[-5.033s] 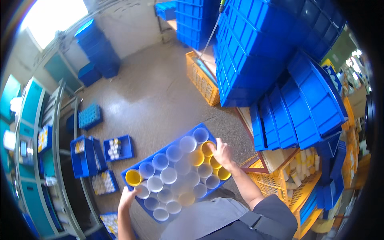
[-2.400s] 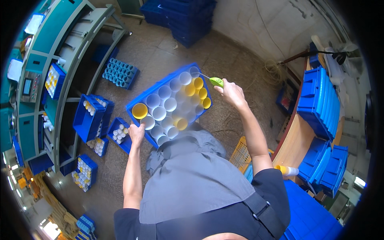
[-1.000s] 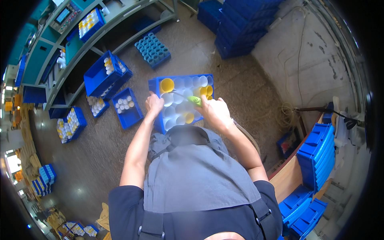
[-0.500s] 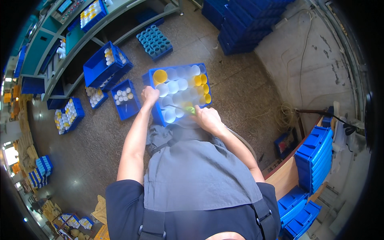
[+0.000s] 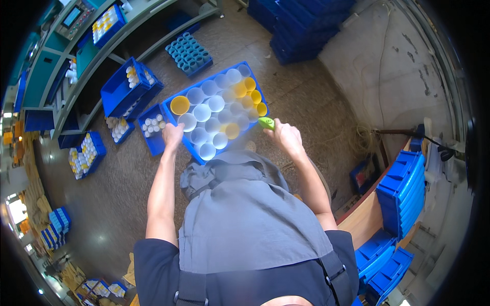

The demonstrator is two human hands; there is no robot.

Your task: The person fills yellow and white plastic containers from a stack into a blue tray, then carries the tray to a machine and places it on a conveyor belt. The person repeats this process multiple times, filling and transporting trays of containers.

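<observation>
The right grip (image 5: 287, 137) has swung outward. Half a second ago it held the green tool (image 5: 266, 123) over the near cups, the thin nozzle pointing left across them; now the tool sits at the tray's near right corner, just beside a yellow cup. The grip is wrapped around the tool's body; I cannot tell whether a finger presses it, or where the nozzle now points.

The tray (image 5: 167, 108) has turned too. Its far edge, nearly level before, now slants up to the right, so its right end lies farther from the grey apron (image 5: 250, 219). The left grip (image 5: 173, 133) stays clasped on the tray's left edge, beside a white cup. The tray is in front of the apron, its near corner close to the cloth; whatever else bears it is hidden.

For the work, this leaves the near row uncovered, the tool's body no longer above it. The cups (image 5: 216, 103) stand mouths up: mostly white, one yellow at the left corner, more yellow at the right end. Their arrangement looks unchanged. Haze softens the middle, so any change inside the cups cannot be judged.
</observation>
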